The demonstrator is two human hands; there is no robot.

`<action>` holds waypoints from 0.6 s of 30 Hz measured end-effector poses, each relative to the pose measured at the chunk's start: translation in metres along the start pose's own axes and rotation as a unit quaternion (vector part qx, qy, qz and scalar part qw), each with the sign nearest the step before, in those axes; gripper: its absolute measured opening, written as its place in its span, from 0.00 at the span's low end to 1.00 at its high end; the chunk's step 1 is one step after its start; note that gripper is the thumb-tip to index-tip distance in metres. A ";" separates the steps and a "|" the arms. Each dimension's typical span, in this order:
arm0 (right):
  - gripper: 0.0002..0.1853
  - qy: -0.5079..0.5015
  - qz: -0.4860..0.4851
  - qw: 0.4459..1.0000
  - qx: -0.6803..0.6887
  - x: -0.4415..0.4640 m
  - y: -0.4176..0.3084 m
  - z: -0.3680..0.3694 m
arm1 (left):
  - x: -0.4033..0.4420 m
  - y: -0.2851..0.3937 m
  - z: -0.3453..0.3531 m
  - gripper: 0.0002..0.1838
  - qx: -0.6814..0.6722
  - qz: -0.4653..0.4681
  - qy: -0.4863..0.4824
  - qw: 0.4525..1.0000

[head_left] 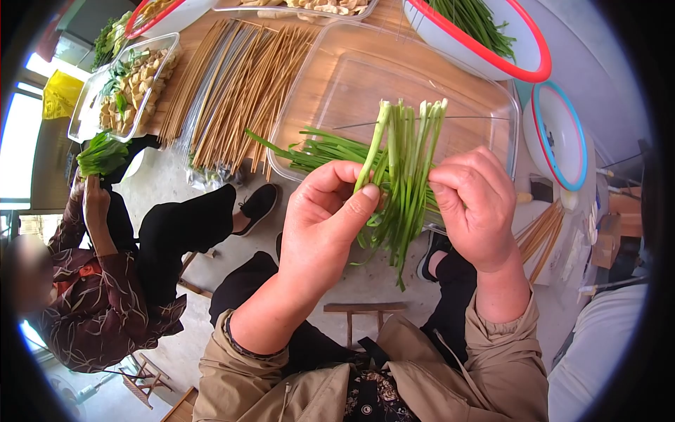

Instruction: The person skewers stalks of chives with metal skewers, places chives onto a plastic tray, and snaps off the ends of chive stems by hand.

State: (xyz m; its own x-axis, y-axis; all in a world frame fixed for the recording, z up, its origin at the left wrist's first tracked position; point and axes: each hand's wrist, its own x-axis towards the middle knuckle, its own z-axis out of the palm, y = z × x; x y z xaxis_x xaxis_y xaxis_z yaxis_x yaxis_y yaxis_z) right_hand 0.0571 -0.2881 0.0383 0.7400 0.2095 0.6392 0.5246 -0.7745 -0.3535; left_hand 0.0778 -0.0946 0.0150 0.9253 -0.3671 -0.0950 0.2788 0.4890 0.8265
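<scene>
A bunch of garlic chives, pale stalk ends up and green leaves hanging, is spread between my hands. My left hand is closed, pinching a thicker stalk at the bunch's left side between thumb and fingers. My right hand pinches the bunch's right edge with bent fingers. A thin dark skewer runs level across the upper stalks; I cannot tell whether it pierces them. Behind, more chives lie in a clear plastic container, partly hidden by my hands.
Many wooden skewers lie left of the container. A clear tub holds skewered tan pieces. Red-rimmed basin and blue-rimmed basin stand at right. A person at left holds leafy greens.
</scene>
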 end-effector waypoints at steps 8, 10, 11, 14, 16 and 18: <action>0.08 -0.001 0.002 1.000 -0.002 0.000 0.000 -0.001 | 0.000 -0.002 -0.001 0.05 -0.006 0.002 0.002 1.000; 0.08 0.000 0.002 1.000 -0.002 -0.001 0.000 -0.001 | 0.000 -0.002 -0.001 0.05 -0.007 0.001 0.001 1.000; 0.08 0.000 0.002 1.000 -0.003 -0.001 0.001 -0.001 | 0.000 -0.002 -0.002 0.05 -0.008 -0.001 0.000 1.000; 0.08 -0.002 0.004 1.000 -0.001 0.000 0.001 0.000 | 0.001 -0.001 -0.002 0.05 -0.010 -0.002 -0.001 1.000; 0.08 -0.003 0.004 1.000 0.002 0.000 0.000 0.000 | 0.000 -0.003 -0.001 0.05 -0.012 -0.001 0.001 1.000; 0.08 -0.004 0.005 1.000 0.005 0.000 -0.001 0.000 | 0.000 -0.003 0.000 0.06 -0.014 0.000 0.003 1.000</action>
State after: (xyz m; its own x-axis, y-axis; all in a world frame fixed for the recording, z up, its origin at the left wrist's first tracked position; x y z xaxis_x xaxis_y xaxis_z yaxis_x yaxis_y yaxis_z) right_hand 0.0566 -0.2877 0.0384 0.7481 0.2063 0.6307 0.5212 -0.7709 -0.3661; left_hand 0.0771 -0.0957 0.0121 0.9271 -0.3619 -0.0977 0.2851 0.5114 0.8107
